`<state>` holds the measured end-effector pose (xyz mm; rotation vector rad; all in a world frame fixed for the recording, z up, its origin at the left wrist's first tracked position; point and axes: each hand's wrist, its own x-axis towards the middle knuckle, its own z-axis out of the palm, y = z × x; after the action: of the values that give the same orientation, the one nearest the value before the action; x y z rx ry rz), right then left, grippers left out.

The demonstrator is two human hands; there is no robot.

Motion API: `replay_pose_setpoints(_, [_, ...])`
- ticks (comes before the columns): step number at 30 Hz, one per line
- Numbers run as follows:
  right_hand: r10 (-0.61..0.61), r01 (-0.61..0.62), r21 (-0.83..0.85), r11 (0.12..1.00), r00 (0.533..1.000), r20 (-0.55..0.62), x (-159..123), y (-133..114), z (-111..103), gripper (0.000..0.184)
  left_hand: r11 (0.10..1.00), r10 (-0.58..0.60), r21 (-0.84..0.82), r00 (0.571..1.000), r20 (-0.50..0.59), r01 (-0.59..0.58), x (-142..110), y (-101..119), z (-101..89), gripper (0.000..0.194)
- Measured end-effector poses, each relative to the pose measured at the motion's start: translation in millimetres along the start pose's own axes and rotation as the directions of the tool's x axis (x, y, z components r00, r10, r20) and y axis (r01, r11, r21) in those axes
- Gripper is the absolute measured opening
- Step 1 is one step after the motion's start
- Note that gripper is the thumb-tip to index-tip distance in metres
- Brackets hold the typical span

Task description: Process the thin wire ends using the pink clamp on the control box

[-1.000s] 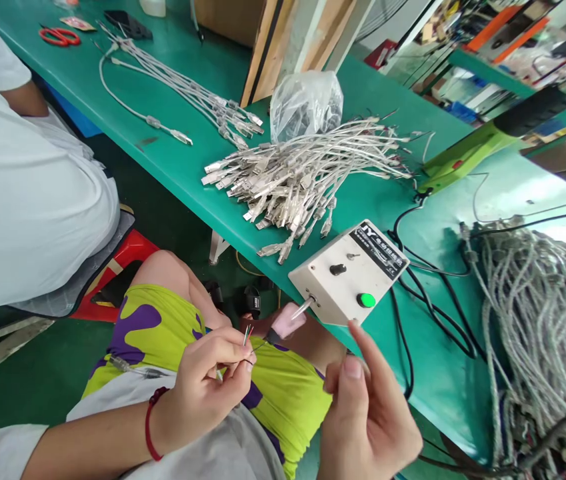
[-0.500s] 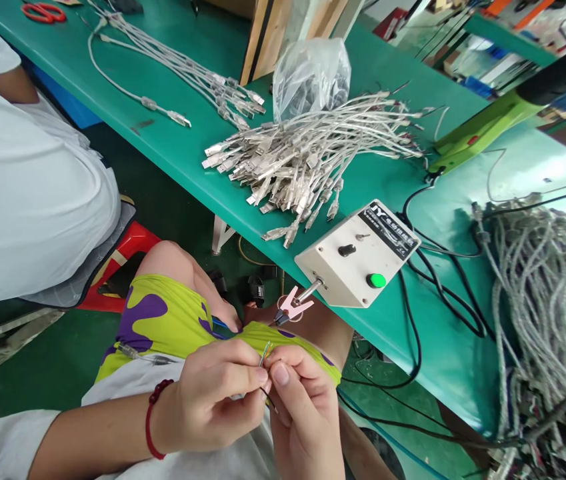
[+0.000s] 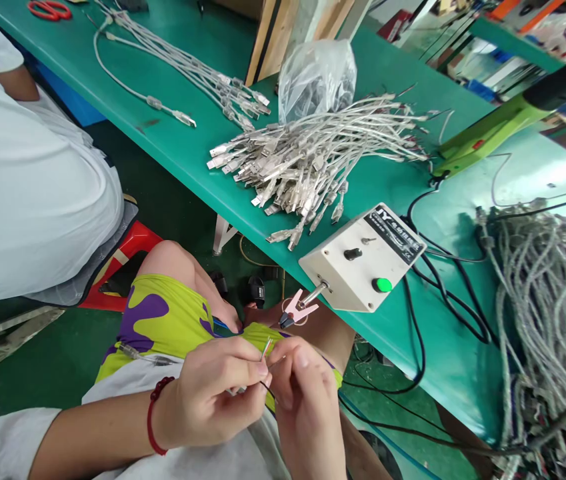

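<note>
- A long green bench [image 3: 187, 143] runs on a slant through a crowded workshop, with shelves of boxes and parts blurred at the upper right.
- Low in the view, over the person's lap and clear of the bench edge, the thin wire ends [image 3: 265, 348] of a cable stand up between both hands; red and green strands show at the tips.
- The left hand [image 3: 213, 397] is closed around the cable, thumb and forefinger pinching it just under the bare strands; a red cord bracelet [image 3: 153, 417] sits on that wrist.
- The right hand [image 3: 303, 400] meets it fingertip to fingertip, pinching the same wire ends from the other side.
- The rest of that cable [image 3: 143, 357] trails left across the yellow-and-purple shorts [image 3: 163, 320].
- Just above the hands, a pink clip [image 3: 297, 309] juts from a metal shaft on the front of a beige control box [image 3: 357, 263] at the bench edge.
- The box carries a black knob, a small toggle and a green button [image 3: 381, 285]; its black label begins with "JY" (the smaller characters after it are too small to read).
- Black cords [image 3: 423, 267] loop away from the box.
- Behind it lies a heap of short silver USB cables [image 3: 307, 157], a crumpled clear bag [image 3: 317, 80] touching its far side.
- A thick mass of grey cables [image 3: 547, 300] fills the right edge.
- Further left on the bench lie longer cables [image 3: 183, 67] and red scissors [image 3: 49, 9].
- Another person in a white shirt [image 3: 27, 173] sits at the left.
</note>
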<state>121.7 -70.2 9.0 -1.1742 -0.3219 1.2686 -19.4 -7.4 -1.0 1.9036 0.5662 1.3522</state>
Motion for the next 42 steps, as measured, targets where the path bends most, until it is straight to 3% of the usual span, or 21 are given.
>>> replay_pose_setpoints(4, [-0.008, 0.021, 0.126, 0.992, 0.995, -0.104, 25.1, -13.2, 6.6, 0.046, 0.988, -0.138, -0.085, 0.986, -0.09, 0.131, -2.7, -8.4, 7.6, 0.023])
replay_pose_setpoints(7, [0.072, -0.053, 0.26, 0.964, 0.995, -0.063, 33.8, -23.3, 9.6, 0.035, 0.973, -0.208, -0.126, 0.971, -0.12, 0.193, -4.3, -14.8, 13.4, 0.024])
replay_pose_setpoints(11, [0.13, -0.13, 0.269, 0.954, 0.991, 0.017, 39.3, -26.0, 6.8, 0.041, 0.963, -0.24, -0.156, 0.963, -0.123, 0.22, -4.0, -18.8, 17.5, 0.022])
replay_pose_setpoints(15, [0.06, -0.058, 0.227, 0.972, 0.998, -0.002, 47.8, -14.2, 0.9, 0.045, 0.965, -0.226, -0.162, 0.967, -0.119, 0.205, -2.4, -21.2, 18.6, 0.019])
replay_pose_setpoints(20, [-0.014, 0.031, 0.239, 0.971, 0.997, -0.074, 52.0, -5.1, 1.8, 0.034, 0.979, -0.178, -0.125, 0.976, -0.124, 0.163, -3.0, -23.9, 18.9, 0.021])
replay_pose_setpoints(35, [0.003, 0.012, 0.213, 0.977, 0.998, -0.069, 52.2, -7.5, 2.8, 0.039, 0.992, -0.129, -0.031, 0.984, -0.126, 0.126, 5.9, -21.1, 24.1, 0.024])
replay_pose_setpoints(39, [0.021, -0.016, 0.156, 0.988, 0.999, -0.033, 51.2, -11.7, 1.7, 0.049, 0.992, -0.123, -0.024, 0.987, -0.102, 0.122, 6.9, -20.3, 23.8, 0.025])
replay_pose_setpoints(42, [-0.053, 0.05, -0.133, 0.99, 0.998, -0.02, 43.2, -26.5, -8.9, 0.057, 0.989, -0.139, -0.053, 0.987, -0.087, 0.135, 6.0, -19.9, 23.0, 0.024])
